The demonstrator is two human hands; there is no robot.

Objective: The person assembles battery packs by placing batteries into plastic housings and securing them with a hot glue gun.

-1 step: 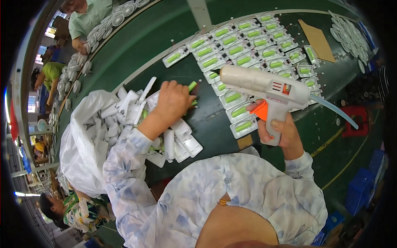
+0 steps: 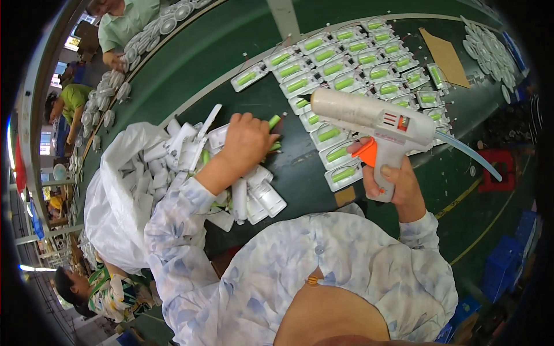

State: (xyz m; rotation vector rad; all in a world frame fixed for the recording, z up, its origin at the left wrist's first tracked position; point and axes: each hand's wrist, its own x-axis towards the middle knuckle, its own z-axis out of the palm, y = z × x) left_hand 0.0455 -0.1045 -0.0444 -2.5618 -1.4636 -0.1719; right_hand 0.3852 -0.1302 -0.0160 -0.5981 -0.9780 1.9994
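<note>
My right hand [image 2: 398, 184] is wrapped round the handle of a white hot glue gun [image 2: 369, 118]. A finger lies at its orange trigger, the dark nozzle points left, and a pale blue glue stick [image 2: 470, 151] sticks out of the back. My left hand [image 2: 248, 141] is closed, fingers curled downward, over a heap of white plastic cases [image 2: 268, 199] and green battery cells. One green battery cell [image 2: 274, 121] pokes out past its fingers; the hand hides whatever lies under the fingertips. Rows of white cases with green cells and thin wires [image 2: 333, 69] cover the table beyond the gun.
A white plastic bag [image 2: 109, 184] full of white cases stands left of my left arm. Brown cardboard [image 2: 443, 57] and a pile of white round parts [image 2: 489, 55] lie at the far right. A red stool [image 2: 497, 167] stands beyond the table. Other people work at the left.
</note>
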